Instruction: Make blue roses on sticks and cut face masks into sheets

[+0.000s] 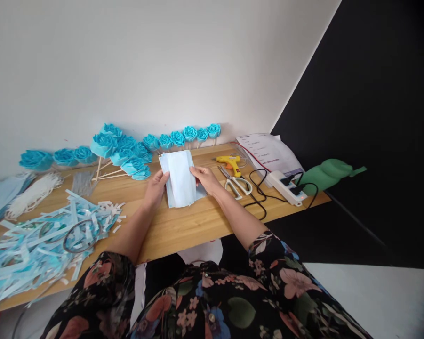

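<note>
A pale blue-white stack of face mask sheets (180,181) is held upright above the wooden table (197,227). My left hand (156,189) pinches its left edge, thumb on the front face. On the opposite edge, my right hand (205,180) has its thumb and fingers closed on the same sheets. Part of a greyish flat piece (200,191) shows behind them, under my right hand. To the right of that hand lie scissors (237,183) with cream handles and a yellow glue gun (229,164).
Blue flowers on sticks (127,153) line the wall. Cut strips (52,240) cover the left side, near white ear loops (35,194) and flat masks (5,195). Wire pieces (84,182) lie behind. On the right are papers (268,153), a power strip (285,188) with cords and a green wrapped roll (326,175).
</note>
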Demonstrator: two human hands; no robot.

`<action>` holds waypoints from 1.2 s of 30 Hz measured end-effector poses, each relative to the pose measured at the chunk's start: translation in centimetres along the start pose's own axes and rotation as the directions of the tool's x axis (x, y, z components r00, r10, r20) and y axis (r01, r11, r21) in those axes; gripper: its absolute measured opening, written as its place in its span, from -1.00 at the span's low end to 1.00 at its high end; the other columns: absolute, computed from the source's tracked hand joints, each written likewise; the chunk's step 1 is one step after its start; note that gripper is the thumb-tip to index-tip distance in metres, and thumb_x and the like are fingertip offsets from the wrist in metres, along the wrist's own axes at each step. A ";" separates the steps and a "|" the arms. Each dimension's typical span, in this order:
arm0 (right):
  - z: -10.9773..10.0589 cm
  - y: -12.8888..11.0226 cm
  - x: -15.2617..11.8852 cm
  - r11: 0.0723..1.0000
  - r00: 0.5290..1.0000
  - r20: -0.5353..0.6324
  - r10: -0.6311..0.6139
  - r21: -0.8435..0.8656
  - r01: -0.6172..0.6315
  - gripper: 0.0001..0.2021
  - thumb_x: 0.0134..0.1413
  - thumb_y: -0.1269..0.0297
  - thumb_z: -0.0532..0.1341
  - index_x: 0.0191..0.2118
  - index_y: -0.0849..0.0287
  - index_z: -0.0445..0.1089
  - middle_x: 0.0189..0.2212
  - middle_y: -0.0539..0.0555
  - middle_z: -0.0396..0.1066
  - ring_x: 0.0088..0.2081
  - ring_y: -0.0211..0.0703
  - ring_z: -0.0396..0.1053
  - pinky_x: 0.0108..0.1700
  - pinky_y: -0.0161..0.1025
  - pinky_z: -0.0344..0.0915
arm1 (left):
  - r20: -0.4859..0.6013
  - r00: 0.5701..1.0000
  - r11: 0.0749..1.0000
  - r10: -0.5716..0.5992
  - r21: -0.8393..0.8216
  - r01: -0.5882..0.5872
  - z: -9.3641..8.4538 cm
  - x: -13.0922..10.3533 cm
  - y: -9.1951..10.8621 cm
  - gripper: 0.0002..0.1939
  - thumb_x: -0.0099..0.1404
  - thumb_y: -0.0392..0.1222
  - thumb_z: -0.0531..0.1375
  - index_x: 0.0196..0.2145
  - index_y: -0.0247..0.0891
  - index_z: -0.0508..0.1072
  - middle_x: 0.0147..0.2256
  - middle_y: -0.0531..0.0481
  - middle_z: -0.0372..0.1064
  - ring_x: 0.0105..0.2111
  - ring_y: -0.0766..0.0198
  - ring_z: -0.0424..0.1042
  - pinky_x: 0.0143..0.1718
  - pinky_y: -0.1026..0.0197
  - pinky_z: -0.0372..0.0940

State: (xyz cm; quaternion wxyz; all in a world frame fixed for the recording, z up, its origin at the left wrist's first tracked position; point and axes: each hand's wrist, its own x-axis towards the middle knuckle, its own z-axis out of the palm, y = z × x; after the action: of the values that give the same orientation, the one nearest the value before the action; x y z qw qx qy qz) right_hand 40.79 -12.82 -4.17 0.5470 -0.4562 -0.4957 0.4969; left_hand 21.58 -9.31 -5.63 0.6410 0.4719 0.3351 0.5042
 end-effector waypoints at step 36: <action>-0.2 0.6 -0.2 0.942 0.989 0.090 0.115 0.307 -0.137 -0.48 -0.50 -0.07 0.55 -0.41 0.20 0.51 -0.50 -0.04 0.49 -0.45 -0.24 0.35 -0.34 -0.32 0.25 | 0.049 0.990 0.971 -0.130 -0.193 0.137 0.8 -0.5 0.1 -0.60 0.03 0.02 0.46 -0.27 -0.29 0.54 -0.31 -0.03 0.57 -0.33 0.22 0.52 -0.16 0.16 0.39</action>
State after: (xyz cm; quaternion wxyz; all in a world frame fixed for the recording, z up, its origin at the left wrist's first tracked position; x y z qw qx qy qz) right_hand 40.92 -12.98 -4.84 0.5614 -0.3767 -0.3997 0.6190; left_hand 22.17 -10.01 -5.30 0.7228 0.3916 0.3032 0.4819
